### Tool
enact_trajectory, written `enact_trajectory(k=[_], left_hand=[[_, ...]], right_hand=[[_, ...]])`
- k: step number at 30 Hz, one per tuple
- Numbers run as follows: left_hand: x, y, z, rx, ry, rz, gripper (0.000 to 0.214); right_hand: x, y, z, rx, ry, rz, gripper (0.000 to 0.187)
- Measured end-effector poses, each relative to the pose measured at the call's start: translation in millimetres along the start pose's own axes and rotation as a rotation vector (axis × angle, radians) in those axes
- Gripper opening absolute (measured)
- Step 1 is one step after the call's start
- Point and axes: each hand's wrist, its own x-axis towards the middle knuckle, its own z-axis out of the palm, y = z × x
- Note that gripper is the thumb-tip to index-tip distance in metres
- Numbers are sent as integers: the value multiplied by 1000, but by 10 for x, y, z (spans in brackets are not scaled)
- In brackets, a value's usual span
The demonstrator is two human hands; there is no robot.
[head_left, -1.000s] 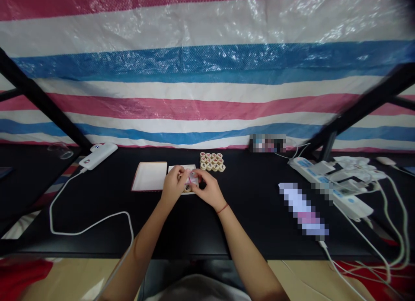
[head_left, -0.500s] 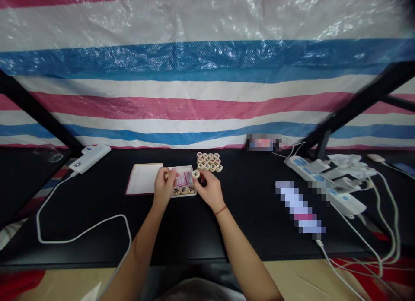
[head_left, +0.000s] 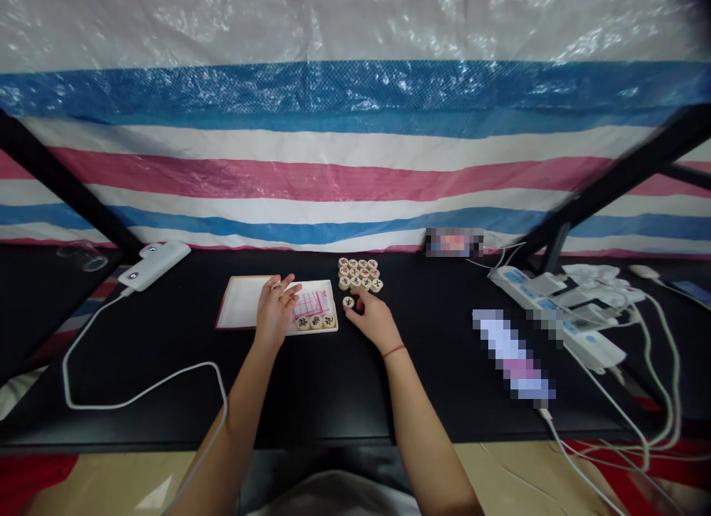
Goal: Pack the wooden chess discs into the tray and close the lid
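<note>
My right hand [head_left: 373, 320] is shut on a round wooden Chinese chess piece [head_left: 348, 302], pinching it just in front of a tight cluster of similar pieces [head_left: 358, 274] with red and black characters. My left hand [head_left: 272, 311] lies with fingers spread over the gap between a white, red-edged box lid [head_left: 240, 301] and a shallow white tray [head_left: 327, 297]. In the tray are a pink-checked plastic packet [head_left: 309, 306] and a row of three chess pieces [head_left: 315, 322]. The left fingertips seem to hold nothing.
The black tabletop [head_left: 311, 383] carries a white power bank [head_left: 154, 265] with a looping white cable, and a clear glass [head_left: 83, 255] stands at far left. White power strips [head_left: 555, 316] with tangled cords sit at right, beside a blurred object [head_left: 512, 355]. A striped tarp [head_left: 333, 183] hangs behind.
My right hand has moved right with its piece, closer to the cluster. My left hand has slid left off the packet and spread its fingers, leaving the packet and tray more visible.
</note>
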Motion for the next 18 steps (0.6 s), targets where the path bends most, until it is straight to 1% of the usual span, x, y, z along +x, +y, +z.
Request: enact_trajectory(k=[3,6,9,18], left_hand=[[-26,-5,6,37,-33,10,34],[-40,-15,16,89,-16,-17,42],[-45,-16,28,112,-22,11,47],[-29,-12,29,86,-50,59,48]], right_hand=[[-4,5,-6,23,8,-34,21],[-2,10,-4,30,9,-40,14],[2,21,2,44,7,-26,12],[6,55,23,69,40,-49,10]])
